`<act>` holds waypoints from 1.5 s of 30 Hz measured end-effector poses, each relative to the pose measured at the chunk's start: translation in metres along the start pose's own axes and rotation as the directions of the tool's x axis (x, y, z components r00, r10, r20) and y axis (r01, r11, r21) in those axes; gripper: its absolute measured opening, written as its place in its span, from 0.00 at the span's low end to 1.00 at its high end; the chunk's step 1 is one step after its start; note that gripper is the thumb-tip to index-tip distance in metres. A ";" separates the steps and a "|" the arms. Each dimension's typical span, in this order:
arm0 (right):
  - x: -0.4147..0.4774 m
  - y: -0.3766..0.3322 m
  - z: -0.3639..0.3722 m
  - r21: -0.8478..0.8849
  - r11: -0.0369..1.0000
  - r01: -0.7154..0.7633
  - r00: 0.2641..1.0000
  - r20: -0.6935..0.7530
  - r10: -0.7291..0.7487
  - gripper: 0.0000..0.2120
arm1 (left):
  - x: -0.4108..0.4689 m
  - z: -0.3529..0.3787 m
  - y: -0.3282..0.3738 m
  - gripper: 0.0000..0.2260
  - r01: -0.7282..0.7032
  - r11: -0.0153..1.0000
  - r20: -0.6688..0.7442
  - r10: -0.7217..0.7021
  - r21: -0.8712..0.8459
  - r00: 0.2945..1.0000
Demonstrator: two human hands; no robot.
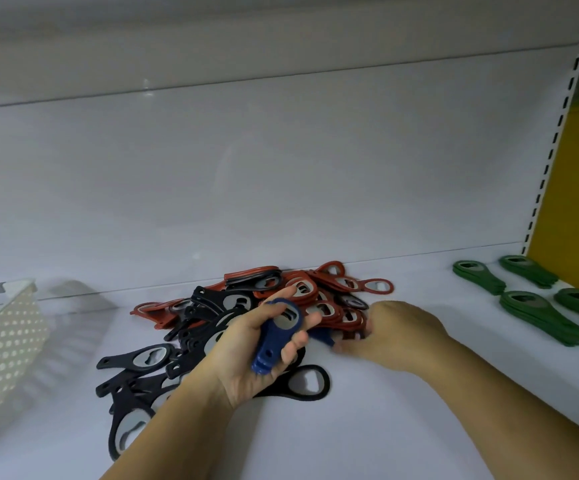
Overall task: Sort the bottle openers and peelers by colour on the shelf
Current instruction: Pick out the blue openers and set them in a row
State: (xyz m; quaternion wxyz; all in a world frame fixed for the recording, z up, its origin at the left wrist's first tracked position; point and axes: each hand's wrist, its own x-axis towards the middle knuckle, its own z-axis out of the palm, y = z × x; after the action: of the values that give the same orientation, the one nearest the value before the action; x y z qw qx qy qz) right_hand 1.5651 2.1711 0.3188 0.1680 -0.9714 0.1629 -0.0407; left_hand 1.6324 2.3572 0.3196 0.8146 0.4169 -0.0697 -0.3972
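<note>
status: my left hand (246, 351) is curled round a small stack of blue bottle openers (277, 336), heads up, held just above the mixed pile in the middle of the shelf (385, 427). my right hand (398, 336) is down at the pile's right edge, fingers at another blue piece (321, 336) that pokes out from under the reds. the fingers are blurred, so i can't tell if it's pinched or only touched. done so far, as i read it: green bottle openers (530, 317) are pulled out and laid in four neat stacks at the far right of the shelf, well apart from the pile. blue looks in progress, collected in hand, no blue group set down anywhere in view. left to do: red bottle openers (329, 292) and black bottle openers (135, 358) are tangled together, reds mostly at the back against the wall, blacks spilling toward the front left. both need separating and stacking. i can't pick out any peelers here, everything visible reads as an opener. white perforated basket (0, 341) sits at the far left, contents hidden. rough estimate: one colour of four finished, second underway, bulk of the pile unsorted.
</note>
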 end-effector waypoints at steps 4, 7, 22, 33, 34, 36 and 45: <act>0.002 -0.003 0.006 0.073 0.997 0.012 0.999 -0.045 -0.008 0.23 | 0.002 0.001 -0.002 0.15 0.009 0.999 -0.005 -0.009 0.050 1.000; 0.005 0.000 0.004 0.175 0.985 0.001 1.000 -0.007 0.000 0.21 | 0.003 -0.001 -0.001 0.13 0.021 1.000 0.011 -0.021 0.018 1.000; 0.035 0.027 -0.013 0.671 0.736 0.088 0.928 -0.323 0.184 0.09 | -0.002 0.010 -0.004 0.14 -0.022 0.999 -0.162 0.015 -0.042 0.987; 0.002 -0.021 0.004 0.700 0.569 0.431 0.896 -0.408 -0.178 0.10 | -0.001 0.021 -0.021 0.27 0.078 0.925 0.116 -0.130 0.372 0.985; 0.001 -0.022 0.004 0.717 0.551 0.427 0.900 -0.393 -0.186 0.09 | 0.000 0.018 -0.020 0.29 0.047 0.914 0.152 -0.117 0.402 0.981; -0.003 -0.023 0.005 0.738 0.529 0.419 0.907 -0.358 -0.219 0.09 | 0.004 0.015 -0.021 0.29 0.004 0.909 0.193 -0.093 0.416 0.977; -0.002 -0.016 -0.003 0.805 0.500 0.320 0.918 -0.395 0.047 0.12 | 0.001 0.019 -0.021 0.07 -0.209 0.977 0.127 0.202 0.050 0.971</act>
State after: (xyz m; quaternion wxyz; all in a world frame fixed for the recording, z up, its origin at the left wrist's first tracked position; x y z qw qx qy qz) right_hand 1.5679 2.1851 0.3268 0.5879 -0.7441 0.0705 -0.3093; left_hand 1.6126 2.3376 0.3161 0.8321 0.4078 -0.1743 -0.3329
